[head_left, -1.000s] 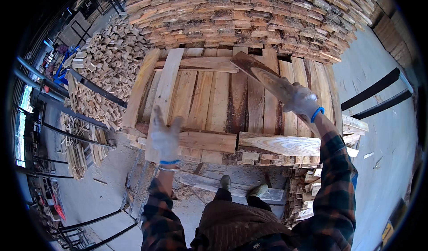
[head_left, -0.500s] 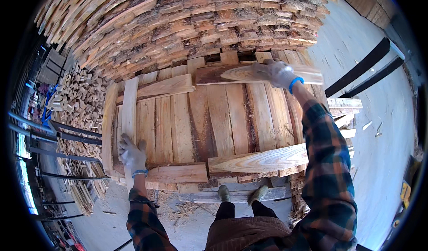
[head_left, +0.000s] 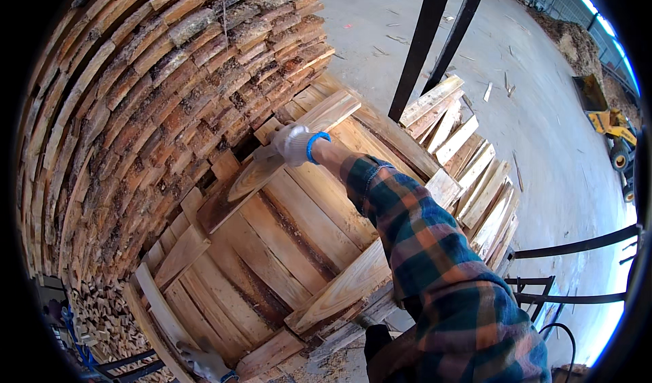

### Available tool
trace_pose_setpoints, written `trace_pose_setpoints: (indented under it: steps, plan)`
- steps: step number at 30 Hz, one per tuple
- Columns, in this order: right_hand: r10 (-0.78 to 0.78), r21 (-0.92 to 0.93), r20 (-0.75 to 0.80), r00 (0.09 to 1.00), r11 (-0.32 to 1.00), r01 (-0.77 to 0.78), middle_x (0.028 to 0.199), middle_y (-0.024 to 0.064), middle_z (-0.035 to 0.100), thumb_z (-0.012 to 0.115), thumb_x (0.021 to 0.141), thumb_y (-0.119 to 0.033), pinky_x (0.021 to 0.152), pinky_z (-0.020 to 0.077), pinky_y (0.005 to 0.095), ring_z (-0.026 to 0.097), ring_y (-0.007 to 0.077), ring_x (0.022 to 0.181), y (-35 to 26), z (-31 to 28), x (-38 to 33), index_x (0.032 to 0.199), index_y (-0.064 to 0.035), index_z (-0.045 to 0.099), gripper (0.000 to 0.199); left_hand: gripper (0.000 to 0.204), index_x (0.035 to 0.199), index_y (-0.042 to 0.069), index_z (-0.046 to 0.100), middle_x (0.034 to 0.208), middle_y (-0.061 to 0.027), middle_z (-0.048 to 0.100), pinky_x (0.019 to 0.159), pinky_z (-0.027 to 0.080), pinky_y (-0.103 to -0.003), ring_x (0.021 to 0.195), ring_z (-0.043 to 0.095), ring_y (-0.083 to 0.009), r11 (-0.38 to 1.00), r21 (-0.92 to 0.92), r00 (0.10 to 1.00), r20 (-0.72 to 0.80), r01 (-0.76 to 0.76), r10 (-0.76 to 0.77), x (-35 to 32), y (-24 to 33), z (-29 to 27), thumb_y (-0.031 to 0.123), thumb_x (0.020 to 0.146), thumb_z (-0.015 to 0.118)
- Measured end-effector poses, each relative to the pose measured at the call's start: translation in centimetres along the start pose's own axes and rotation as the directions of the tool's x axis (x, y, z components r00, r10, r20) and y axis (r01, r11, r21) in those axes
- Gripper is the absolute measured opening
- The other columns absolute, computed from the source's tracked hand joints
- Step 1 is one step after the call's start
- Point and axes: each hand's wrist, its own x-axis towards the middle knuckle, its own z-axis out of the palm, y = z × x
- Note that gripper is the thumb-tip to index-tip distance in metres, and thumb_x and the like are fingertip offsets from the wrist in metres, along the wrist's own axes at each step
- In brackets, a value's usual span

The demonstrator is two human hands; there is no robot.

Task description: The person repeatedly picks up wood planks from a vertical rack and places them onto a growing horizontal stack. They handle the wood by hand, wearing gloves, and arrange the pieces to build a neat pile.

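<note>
Swinging left, the view is now taking in more of the concrete yard (head_left: 543, 145) on the right, and the right hand (head_left: 293, 143) has carried its board (head_left: 255, 172) from the far right of the stack across to the middle-left, close under the tall wall of bark-edged slabs (head_left: 156, 97). That gloved hand is gripping the board by its upper end, fingers wrapped over it, while the lower end is lying across the top layer of the stack (head_left: 305, 240). The board is sitting at a slant to the planks beneath it, so it is touching but not yet squared up with its neighbours.

The left hand (head_left: 204, 362) is showing only at the bottom edge, glove resting on the near-left corner of the stack; it seems to be lying flat and loose rather than gripping, though so little of it is in view that I cannot be sure.

As for progress, most of the top layer is already laid side by side. One long plank (head_left: 343, 284) is lying crosswise along the near edge. The held board is arriving at its place but is not released or aligned. Loose short boards (head_left: 468, 172) are waiting in a heap at the right, beside two dark steel posts (head_left: 435, 36).
</note>
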Motion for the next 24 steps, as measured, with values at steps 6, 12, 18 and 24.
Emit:
trace_pose_setpoints:
  steps: [6, 12, 18, 24]
  plan:
    - [-0.071, 0.071, -0.016, 0.997, 0.995, 0.072, 0.113, 0.0066, 0.063, 0.059, 0.073, -0.006, 0.087, 0.0526, 0.0409, 0.061, 0.0307, 0.109, -2.3, -4.0, -2.8, 0.133, -0.0473, 0.051, 0.074, 0.062, 0.14, 0.002, 0.046, 0.124, -0.0163, 0.059, 0.076, 0.052, -0.038, 0.097, 0.063, -0.0277, 0.993, 0.114, 0.993, -0.112, -0.01, 0.023, -1.6, -1.8, -0.5, 0.038, 0.091, 0.05]
    - [-0.012, -0.013, -0.105, 0.994, 1.0, 0.01, 0.124, 0.0066, 0.057, 0.06, 0.08, -0.016, 0.103, 0.0409, 0.042, 0.053, 0.0322, 0.118, -1.5, -1.9, -2.7, 0.133, -0.0473, 0.052, 0.062, 0.063, 0.137, -0.001, 0.046, 0.123, -0.017, 0.058, 0.071, 0.054, -0.038, 0.091, 0.065, -0.0279, 0.953, 0.293, 0.913, -0.361, -0.082, 0.19, -0.8, -1.8, 0.7, 0.042, 0.092, 0.049]
    - [0.316, -0.048, -0.12, 0.941, 0.945, -0.324, 0.096, 0.0106, 0.07, 0.065, 0.076, -0.022, 0.068, 0.0517, 0.0359, 0.066, 0.0289, 0.088, -8.5, -1.0, -4.2, 0.089, -0.011, 0.072, 0.018, 0.062, 0.127, -0.001, 0.055, 0.114, -0.0178, 0.062, 0.078, 0.052, -0.038, 0.091, 0.065, -0.0273, 0.996, 0.042, 0.981, -0.178, -0.076, 0.083, -2.9, 1.2, -5.7, 0.048, 0.09, 0.052]
    - [0.373, 0.797, -0.342, 0.862, 0.601, 0.056, 0.12, 0.0196, 0.062, 0.064, 0.088, -0.025, 0.062, 0.0532, 0.0265, 0.068, 0.0193, 0.086, -13.6, -0.3, -33.5, 0.14, -0.0164, 0.048, 0.055, 0.065, 0.135, 0.0, 0.044, 0.126, -0.0206, 0.051, 0.089, 0.045, -0.041, 0.105, 0.055, -0.0311, 0.734, -0.4, 0.755, -0.614, -0.549, 0.23, -7.8, 5.0, -11.0, 0.049, 0.093, 0.051]
